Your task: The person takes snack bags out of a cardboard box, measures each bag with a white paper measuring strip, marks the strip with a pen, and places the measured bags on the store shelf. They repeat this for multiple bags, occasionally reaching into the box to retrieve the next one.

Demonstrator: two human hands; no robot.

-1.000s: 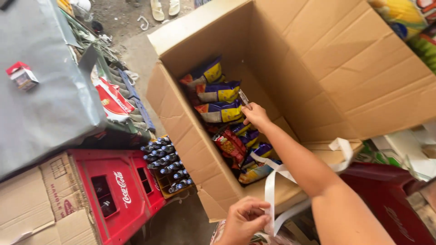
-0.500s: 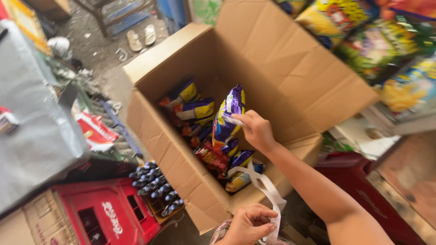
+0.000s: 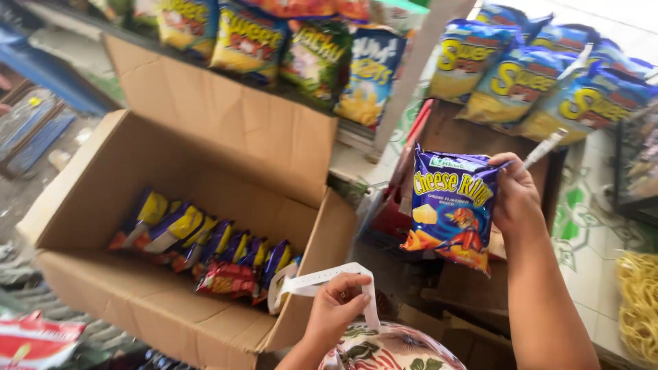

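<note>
Snack bag (image 3: 452, 209), purple with orange at the bottom, is now out of the cardboard box (image 3: 171, 301) and held up in front of the hanging bags (image 3: 541, 75); half a second ago the right hand (image 3: 514, 199) was only lifting it from among the packets (image 3: 212, 253) inside. That hand's grip is closed on the bag's top right corner, with a white strip end (image 3: 545, 147) poking above the fingers. Below and left of that grip, the left hand (image 3: 339, 308) pinches a white plastic strip (image 3: 322, 277), closed around it, just beside the box's near corner.
</note>
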